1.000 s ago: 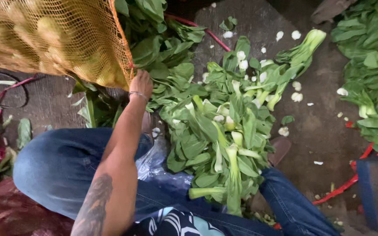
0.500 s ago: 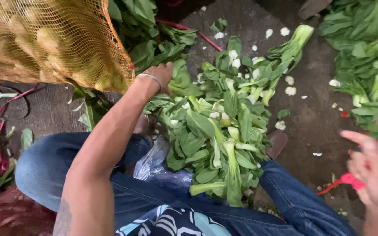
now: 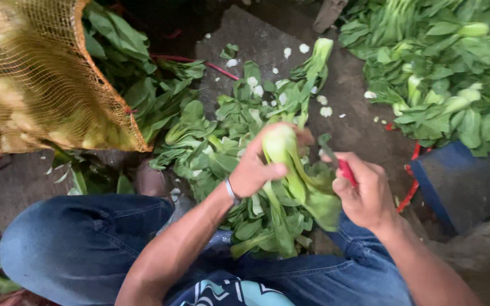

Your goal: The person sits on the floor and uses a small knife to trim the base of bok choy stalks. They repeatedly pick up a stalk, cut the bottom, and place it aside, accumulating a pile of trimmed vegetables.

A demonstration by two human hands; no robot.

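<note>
My left hand (image 3: 259, 167) grips a head of bok choy (image 3: 290, 164) by its pale stem end, leaves hanging down toward my lap. My right hand (image 3: 364, 192) is closed around a small knife with a red handle (image 3: 345, 171), its blade (image 3: 327, 148) pointing up beside the stem base. Both hands are held above a heap of loose bok choy (image 3: 222, 147) on the ground between my knees, which are in blue jeans (image 3: 80, 243).
A yellow net sack of potatoes (image 3: 35, 85) lies at the upper left. Another pile of bok choy (image 3: 449, 68) is at the upper right. Pale trimmed stem bits (image 3: 324, 110) dot the dark floor. A blue object (image 3: 455, 181) and red ties (image 3: 412, 187) sit at the right.
My left hand left the pile near the sack and now holds a bok choy up. My right hand came in from the right edge with the knife to meet the stem.
</note>
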